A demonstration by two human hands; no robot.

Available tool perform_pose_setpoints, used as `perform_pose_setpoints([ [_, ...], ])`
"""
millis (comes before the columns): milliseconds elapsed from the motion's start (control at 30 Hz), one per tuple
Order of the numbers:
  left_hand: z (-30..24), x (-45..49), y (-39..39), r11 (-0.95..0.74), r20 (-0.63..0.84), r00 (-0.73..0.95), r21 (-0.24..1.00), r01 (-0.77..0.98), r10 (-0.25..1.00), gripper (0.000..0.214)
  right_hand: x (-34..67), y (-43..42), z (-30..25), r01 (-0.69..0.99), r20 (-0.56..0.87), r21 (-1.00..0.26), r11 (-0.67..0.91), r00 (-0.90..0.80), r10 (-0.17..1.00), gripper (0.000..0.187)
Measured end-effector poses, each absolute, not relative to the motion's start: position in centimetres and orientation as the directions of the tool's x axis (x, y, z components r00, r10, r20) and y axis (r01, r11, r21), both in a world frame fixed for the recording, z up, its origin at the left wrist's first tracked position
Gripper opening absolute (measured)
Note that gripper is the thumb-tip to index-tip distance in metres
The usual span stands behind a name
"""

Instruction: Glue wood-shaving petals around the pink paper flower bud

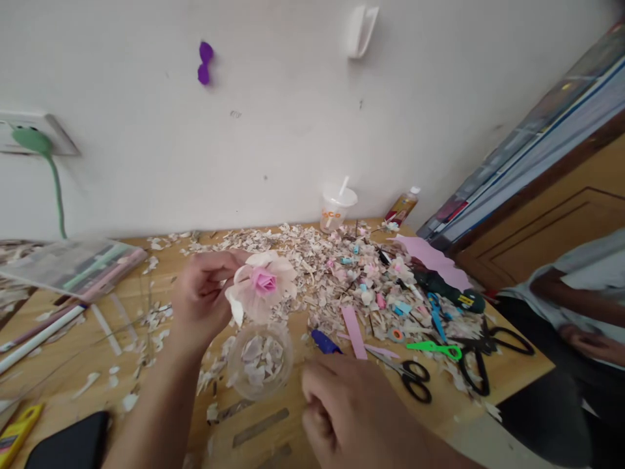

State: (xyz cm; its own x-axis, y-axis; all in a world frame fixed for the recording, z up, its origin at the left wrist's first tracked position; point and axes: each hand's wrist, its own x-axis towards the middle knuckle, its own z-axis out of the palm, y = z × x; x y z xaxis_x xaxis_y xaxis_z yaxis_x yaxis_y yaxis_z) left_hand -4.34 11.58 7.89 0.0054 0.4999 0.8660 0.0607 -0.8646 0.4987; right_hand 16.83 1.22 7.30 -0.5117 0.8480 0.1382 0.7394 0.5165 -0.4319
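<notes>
In my left hand (209,280) is a handmade flower (263,283) with a pink rolled centre and pale cream petals, pinched from behind by closed fingers. My right hand (342,404) is curled closed low in the middle; whatever it may hold is hidden. A dark blue object (325,341) lies just beyond its knuckles, and I cannot tell whether the hand touches it. Between the hands stands a clear round tub (234,374) with pale petals (261,358) inside. Right of my right hand lie black-handled scissors (415,378) and a pink strip (354,332).
Loose petals (312,260) cover the table's back and middle. Green scissors (437,350), larger black scissors (481,358) and a dark green tool (449,293) lie right. A lidded cup (336,207) and bottle (403,205) stand behind. A phone (71,443) is front left; a person (581,293) sits right.
</notes>
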Motion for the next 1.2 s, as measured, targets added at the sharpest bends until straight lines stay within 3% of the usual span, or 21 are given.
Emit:
perform_pose_setpoints([
  [133, 7.5, -4.3, 11.3, -0.858, 0.863, -0.029, 0.504, 0.097, 0.504, 0.023, 14.6, 3.9, 5.9, 0.761, -0.099, -0.308, 0.571, -0.622, 0.777, 0.02],
  [367, 6.9, -4.1, 11.0, -0.848, 0.854, -0.069, 0.52, 0.102, 0.516, 0.021, 11.2, 6.8, 2.7, 0.656, -0.292, -0.261, 0.708, -0.753, 0.59, 0.015],
  [733, 7.3, -4.0, 10.7, -0.875, 0.882, 0.003, 0.466, 0.13, 0.47, 0.023, 9.1, 6.6, -1.8, 0.612, -0.252, -0.256, 0.749, -0.79, 0.559, 0.013],
  [1200, 7.3, -4.3, 10.6, -0.862, 0.885, 0.007, 0.451, 0.23, 0.465, 0.02, 10.4, 7.5, 0.5, 0.646, -0.21, -0.271, 0.714, -0.763, 0.611, 0.01],
])
